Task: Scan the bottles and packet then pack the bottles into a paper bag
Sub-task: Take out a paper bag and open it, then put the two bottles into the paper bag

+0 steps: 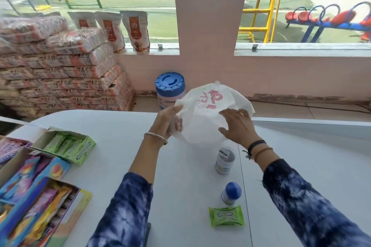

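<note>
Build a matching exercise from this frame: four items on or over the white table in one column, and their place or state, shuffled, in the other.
Items:
1. white bag
2. blue-capped bottle
3. green packet
4. open green carton

Places or states:
A. lying flat at the near edge, closest to the camera
B. held up above the table by the left hand and the right hand
C. at the table's left side, among colourful boxes
D. standing upright just beyond the packet

Pairs: 1-B, 2-D, 3-A, 4-C
</note>
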{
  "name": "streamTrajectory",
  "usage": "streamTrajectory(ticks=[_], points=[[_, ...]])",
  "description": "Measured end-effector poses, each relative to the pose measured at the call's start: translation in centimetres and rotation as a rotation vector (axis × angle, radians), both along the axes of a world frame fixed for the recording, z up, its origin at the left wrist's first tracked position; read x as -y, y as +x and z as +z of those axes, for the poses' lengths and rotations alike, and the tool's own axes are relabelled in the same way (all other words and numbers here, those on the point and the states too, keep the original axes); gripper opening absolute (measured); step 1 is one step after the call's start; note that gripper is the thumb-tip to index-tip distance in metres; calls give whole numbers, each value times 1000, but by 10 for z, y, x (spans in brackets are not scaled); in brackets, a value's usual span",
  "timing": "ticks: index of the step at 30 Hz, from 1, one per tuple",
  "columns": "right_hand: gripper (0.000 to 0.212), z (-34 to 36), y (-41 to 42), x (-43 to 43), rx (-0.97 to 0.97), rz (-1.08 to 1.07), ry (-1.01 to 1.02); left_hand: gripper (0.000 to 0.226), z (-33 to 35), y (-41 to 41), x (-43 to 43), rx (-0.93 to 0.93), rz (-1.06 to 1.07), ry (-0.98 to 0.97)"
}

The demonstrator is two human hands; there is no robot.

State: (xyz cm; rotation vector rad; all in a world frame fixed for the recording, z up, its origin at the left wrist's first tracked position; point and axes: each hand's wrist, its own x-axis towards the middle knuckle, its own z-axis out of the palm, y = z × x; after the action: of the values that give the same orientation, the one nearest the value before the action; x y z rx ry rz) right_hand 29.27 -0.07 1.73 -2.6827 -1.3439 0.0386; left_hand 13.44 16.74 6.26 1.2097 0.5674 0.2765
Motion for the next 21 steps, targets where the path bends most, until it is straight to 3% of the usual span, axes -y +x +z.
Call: streamTrajectory(ticks=[2,4,9,11,13,15,18,21], points=[[55,-2,19,11,-34,-122,-81,10,1,-11,-2,-130,-237,172],[52,-1,25,17,-52,-125,0,8,-2,-15,2,-219,-320,236],[30,11,-26,39,-3,181,355,16,-14,-9,14,-92,-158,-8],[42,13,-45,48,-4,198,219,14,-16,-9,19,-56,-176,-86],[56,9,-55,51,-29,139,-54,16,-18,-10,23,-31,-195,-145],[58,5,-57,53,-99,77,-153,20,-18,-11,27,-4,-194,-197],[51,12,-61,59,-200,43,-82,22,-18,-15,30,26,-171,-260],[51,42,-68,65,-244,44,118,24,-20,-17,29,49,-156,-285]])
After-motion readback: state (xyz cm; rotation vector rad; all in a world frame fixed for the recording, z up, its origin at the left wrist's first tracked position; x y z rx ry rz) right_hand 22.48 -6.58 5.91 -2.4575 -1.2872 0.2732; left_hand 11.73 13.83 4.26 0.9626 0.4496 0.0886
